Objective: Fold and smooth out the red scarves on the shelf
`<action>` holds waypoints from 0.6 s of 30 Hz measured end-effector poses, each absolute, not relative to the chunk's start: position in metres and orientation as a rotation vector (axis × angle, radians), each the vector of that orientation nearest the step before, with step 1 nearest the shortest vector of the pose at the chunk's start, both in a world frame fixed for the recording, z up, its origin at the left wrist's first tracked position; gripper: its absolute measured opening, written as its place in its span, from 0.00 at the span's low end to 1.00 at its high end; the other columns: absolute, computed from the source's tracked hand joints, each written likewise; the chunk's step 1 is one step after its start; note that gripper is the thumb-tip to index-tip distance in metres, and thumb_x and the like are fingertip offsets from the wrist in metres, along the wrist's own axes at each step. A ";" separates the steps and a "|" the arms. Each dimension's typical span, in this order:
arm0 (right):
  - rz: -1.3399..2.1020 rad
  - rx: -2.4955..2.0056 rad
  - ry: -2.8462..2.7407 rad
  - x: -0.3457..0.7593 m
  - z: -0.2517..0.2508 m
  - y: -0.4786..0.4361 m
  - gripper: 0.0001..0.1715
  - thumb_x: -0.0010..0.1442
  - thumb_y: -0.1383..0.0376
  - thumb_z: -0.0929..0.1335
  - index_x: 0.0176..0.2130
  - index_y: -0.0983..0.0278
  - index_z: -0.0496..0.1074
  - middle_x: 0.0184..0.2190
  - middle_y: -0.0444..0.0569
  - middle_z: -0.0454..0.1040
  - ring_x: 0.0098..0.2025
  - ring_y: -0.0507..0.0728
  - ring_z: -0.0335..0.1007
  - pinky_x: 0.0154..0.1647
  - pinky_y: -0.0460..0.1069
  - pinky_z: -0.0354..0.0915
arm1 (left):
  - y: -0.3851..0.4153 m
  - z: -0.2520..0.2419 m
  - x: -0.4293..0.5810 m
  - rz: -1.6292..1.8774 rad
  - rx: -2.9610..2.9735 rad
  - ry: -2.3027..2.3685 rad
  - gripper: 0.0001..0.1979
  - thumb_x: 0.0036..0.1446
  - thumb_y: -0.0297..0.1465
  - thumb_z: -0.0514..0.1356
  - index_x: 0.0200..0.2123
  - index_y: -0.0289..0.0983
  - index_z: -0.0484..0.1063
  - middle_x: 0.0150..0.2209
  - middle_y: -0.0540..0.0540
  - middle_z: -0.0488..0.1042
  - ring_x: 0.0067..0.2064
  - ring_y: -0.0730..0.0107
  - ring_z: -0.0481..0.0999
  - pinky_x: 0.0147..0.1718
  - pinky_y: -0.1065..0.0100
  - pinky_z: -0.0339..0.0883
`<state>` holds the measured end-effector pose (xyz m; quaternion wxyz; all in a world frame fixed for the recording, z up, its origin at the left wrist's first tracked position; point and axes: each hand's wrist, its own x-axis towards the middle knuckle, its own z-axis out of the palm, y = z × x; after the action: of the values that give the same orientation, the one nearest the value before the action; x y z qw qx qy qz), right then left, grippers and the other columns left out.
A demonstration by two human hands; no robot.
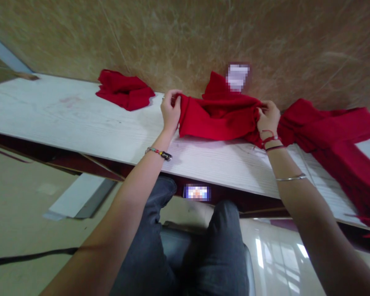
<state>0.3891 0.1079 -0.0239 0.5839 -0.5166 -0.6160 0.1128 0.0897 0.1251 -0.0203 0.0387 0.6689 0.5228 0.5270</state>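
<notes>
A red cloth (217,117) lies bunched on the white wooden table (80,123), stretched between my two hands. My left hand (170,110) is closed on the cloth's left edge, fingers curled over it. My right hand (267,117) pinches the cloth's right end, with red string bracelets on that wrist. Part of the cloth rises in a peak behind, against the wall.
A folded red cloth (125,90) sits at the table's back left. A long pile of red fabric (339,135) spreads over the table's right end and hangs off the edge. A marbled brown wall (185,37) backs the table. My knees are under the front edge.
</notes>
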 end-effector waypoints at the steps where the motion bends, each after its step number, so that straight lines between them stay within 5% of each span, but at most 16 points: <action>1: 0.097 -1.243 -1.534 0.381 -0.019 0.100 0.12 0.54 0.66 0.64 0.39 0.61 0.71 0.42 0.54 0.71 0.49 0.62 0.65 0.53 0.61 0.60 | 0.124 -0.019 0.090 1.577 2.013 1.617 0.11 0.63 0.30 0.50 0.47 0.41 0.66 0.47 0.45 0.72 0.51 0.67 0.69 0.51 0.64 0.63; 10: -0.026 -1.106 -2.346 0.317 -0.025 0.055 0.24 0.59 0.54 0.62 0.50 0.64 0.72 0.55 0.59 0.63 0.58 0.69 0.56 0.56 0.65 0.56 | 0.103 0.000 0.125 1.264 2.176 1.380 0.11 0.59 0.27 0.53 0.45 0.39 0.68 0.43 0.48 0.72 0.50 0.67 0.71 0.44 0.66 0.68; 18: 0.205 -1.100 -1.925 0.319 -0.033 0.069 0.20 0.56 0.52 0.65 0.39 0.63 0.75 0.42 0.54 0.71 0.48 0.61 0.66 0.51 0.57 0.63 | 0.087 0.022 0.141 1.163 2.181 1.217 0.12 0.58 0.23 0.53 0.44 0.38 0.68 0.43 0.49 0.73 0.46 0.71 0.73 0.46 0.66 0.69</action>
<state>0.3194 0.0691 -0.0327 0.4418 -0.4433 -0.7756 0.0824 0.1415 0.0871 0.0220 0.1921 0.7768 0.4335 0.4144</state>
